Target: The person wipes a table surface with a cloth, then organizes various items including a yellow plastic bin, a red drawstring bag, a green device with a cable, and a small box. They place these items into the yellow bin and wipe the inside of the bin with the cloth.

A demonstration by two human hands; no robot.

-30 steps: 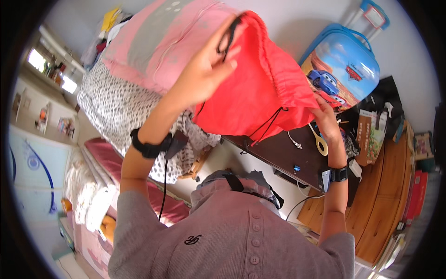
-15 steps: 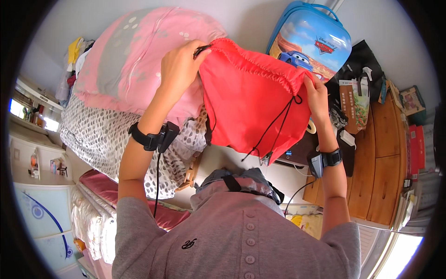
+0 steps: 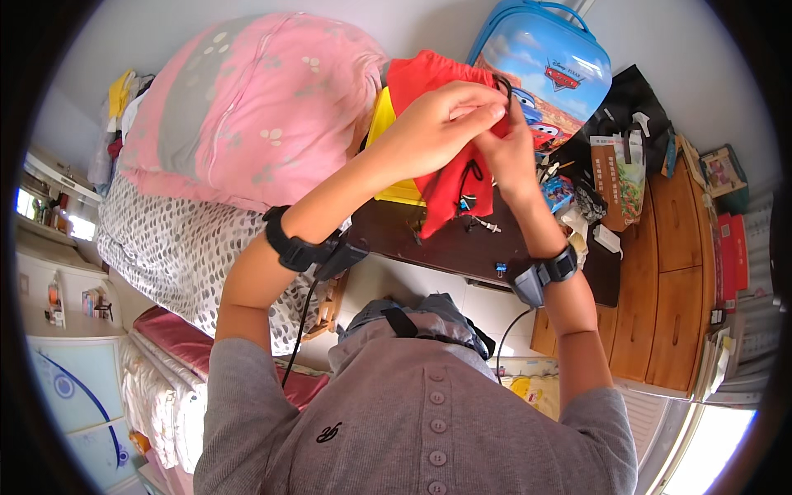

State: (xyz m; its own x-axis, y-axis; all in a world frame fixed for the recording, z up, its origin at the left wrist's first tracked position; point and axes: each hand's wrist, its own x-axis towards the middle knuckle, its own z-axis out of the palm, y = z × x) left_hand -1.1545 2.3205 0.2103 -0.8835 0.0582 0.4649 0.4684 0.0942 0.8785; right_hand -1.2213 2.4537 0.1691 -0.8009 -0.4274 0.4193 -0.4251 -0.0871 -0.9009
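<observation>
A red drawstring bag (image 3: 422,76) hangs bunched and folded over the dark table, its lower corner pointing down toward me. My left hand (image 3: 458,115) has crossed to the bag's right side, its fingers closed in a pinch at the gathered mouth. Right against it, my right hand (image 3: 510,155) is closed on the same edge, fingers partly hidden behind the left thumb. A loop of black cord (image 3: 502,85) sticks up above the fingertips. More black cord (image 3: 472,172) with a small knot dangles below the hands. The fingers cover the exact grip.
Beneath the bag is a yellow item (image 3: 381,124) on the dark table (image 3: 429,243), with a blue clip (image 3: 501,269) near its front edge. Left lies a pink quilt (image 3: 272,107) on a bed. A blue suitcase (image 3: 569,49) stands behind; wooden drawers (image 3: 672,289) are at right.
The bag was spread wide between both hands; now it is bunched. My left hand has moved right to meet my right hand, which shifted left, and the yellow item has come into view.
</observation>
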